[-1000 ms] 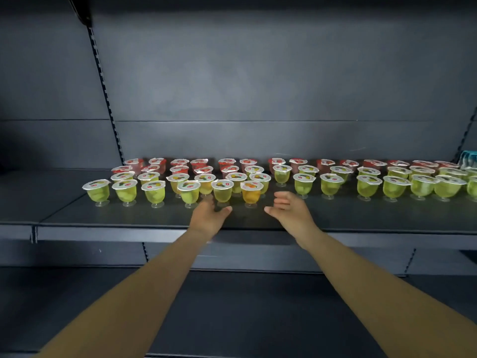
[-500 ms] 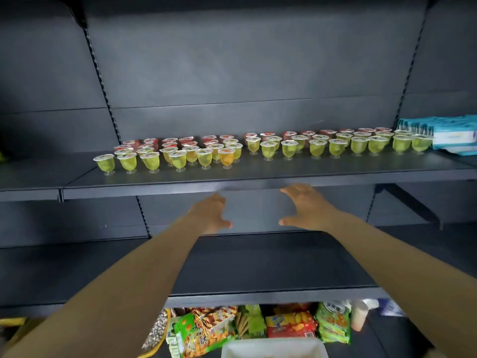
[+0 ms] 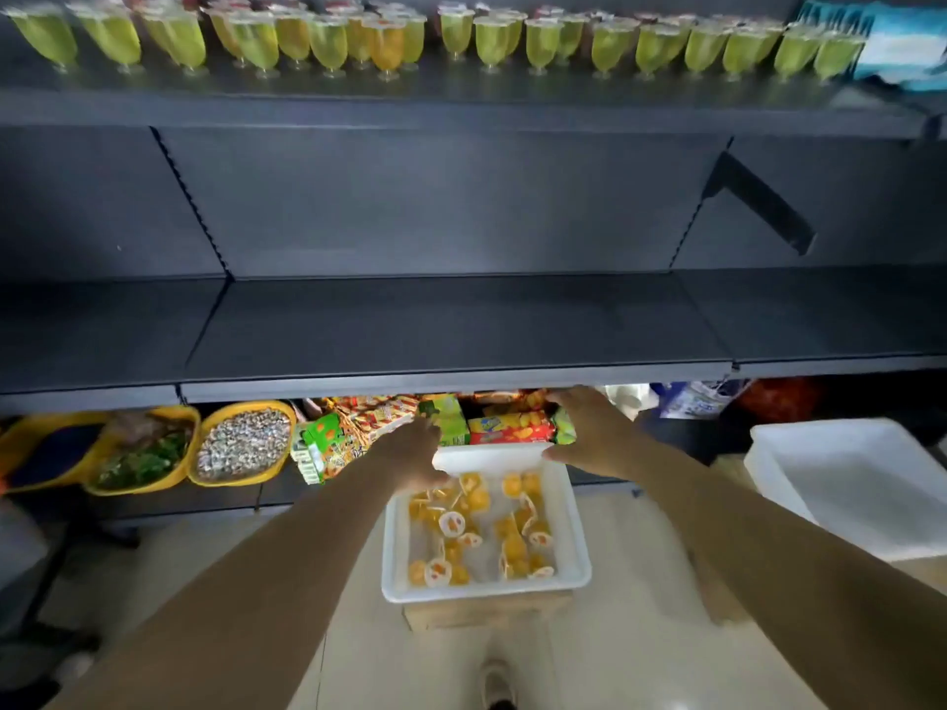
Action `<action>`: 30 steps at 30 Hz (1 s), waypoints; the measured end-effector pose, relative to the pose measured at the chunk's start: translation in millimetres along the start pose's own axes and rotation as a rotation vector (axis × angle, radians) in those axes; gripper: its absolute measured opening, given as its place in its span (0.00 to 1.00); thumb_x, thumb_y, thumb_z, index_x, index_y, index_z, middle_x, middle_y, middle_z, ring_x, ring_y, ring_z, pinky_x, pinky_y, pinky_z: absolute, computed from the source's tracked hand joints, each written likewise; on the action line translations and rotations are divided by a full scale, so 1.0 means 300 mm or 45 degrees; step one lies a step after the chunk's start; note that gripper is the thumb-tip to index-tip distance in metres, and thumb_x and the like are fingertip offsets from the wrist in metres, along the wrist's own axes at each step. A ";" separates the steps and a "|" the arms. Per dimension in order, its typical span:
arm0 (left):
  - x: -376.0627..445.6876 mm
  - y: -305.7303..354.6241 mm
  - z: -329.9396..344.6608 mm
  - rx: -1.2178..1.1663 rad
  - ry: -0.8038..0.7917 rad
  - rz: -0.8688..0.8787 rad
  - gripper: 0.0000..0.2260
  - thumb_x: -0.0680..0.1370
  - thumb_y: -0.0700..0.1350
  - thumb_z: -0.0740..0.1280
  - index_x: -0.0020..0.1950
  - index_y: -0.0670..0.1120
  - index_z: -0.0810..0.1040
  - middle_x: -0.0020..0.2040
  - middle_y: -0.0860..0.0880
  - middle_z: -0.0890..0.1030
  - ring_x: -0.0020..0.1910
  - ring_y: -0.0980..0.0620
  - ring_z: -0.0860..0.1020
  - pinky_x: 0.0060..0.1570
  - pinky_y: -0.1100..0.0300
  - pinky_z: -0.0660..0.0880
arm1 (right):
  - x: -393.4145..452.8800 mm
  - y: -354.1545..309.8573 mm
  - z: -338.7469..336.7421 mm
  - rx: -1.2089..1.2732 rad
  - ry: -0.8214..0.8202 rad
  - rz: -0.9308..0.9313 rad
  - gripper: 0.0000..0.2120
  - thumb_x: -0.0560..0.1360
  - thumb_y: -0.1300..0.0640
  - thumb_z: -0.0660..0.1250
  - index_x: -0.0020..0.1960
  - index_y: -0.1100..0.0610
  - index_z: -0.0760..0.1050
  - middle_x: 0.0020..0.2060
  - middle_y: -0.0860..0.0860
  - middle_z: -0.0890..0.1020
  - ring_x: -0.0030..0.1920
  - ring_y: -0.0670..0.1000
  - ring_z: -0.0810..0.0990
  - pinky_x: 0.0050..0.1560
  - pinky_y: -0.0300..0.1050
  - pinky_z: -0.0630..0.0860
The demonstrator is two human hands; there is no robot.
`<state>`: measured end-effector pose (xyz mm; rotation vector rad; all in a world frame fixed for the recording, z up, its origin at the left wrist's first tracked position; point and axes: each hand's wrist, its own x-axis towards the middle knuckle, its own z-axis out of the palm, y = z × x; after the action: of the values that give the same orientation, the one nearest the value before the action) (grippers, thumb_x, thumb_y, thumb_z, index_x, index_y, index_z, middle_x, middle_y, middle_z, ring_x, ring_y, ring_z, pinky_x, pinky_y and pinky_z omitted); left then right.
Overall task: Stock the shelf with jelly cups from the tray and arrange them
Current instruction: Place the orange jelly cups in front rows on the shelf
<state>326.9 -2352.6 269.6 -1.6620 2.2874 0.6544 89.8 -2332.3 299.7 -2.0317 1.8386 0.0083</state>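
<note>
Now both hands hang over the far end of the white tray (image 3: 394, 571), reaching for a refill. Left hand (image 3: 410, 453) sits w/ fingers straight and relaxed, holding nothing, its fingertips over the tray's far-left corner. Right hand (image 3: 589, 427) is spread flat, palm down, also holding nothing, just past the far rim on the right side.

Orange jelly cups (image 3: 481, 535) lie below and nearer than both hands, jumbled on their sides and every which way in the tray, approx a dozen or more; exact count not clear due to blur. The shelf (image 3: 461, 102) to be stocked is well above the hands, w/ rows of green jelly cups (image 3: 492, 41) and one orange cup (image 3: 387, 43) in the front row.

Judgement on doing it well: drop each hand straight down onto a separate cup, don't cross arms. Pick by the body below the lid rim, not the foil lid, since lids may flex or peel. The cups are narrow-footed, so probably tippy; turn each upright in hand before lifting. Take cups nearest each hand first, i.e. the far-end ones. Carrying more than one per hand risks a drop, and setting down needs care so neighbours aren't knocked over.
</note>
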 end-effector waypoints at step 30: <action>0.929 -0.278 1.315 -0.986 -0.404 -0.888 0.26 0.74 0.55 0.69 0.67 0.43 0.68 0.62 0.43 0.76 0.61 0.41 0.73 0.60 0.49 0.70 | 0.570 0.549 1.421 0.563 -0.701 0.456 0.16 0.76 0.59 0.67 0.62 0.61 0.73 0.58 0.56 0.78 0.59 0.55 0.76 0.54 0.39 0.70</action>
<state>288.4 -2415.2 -215.0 -2.2548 1.1340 1.5684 65.5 -2379.5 -185.2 -1.2293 1.6343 0.2182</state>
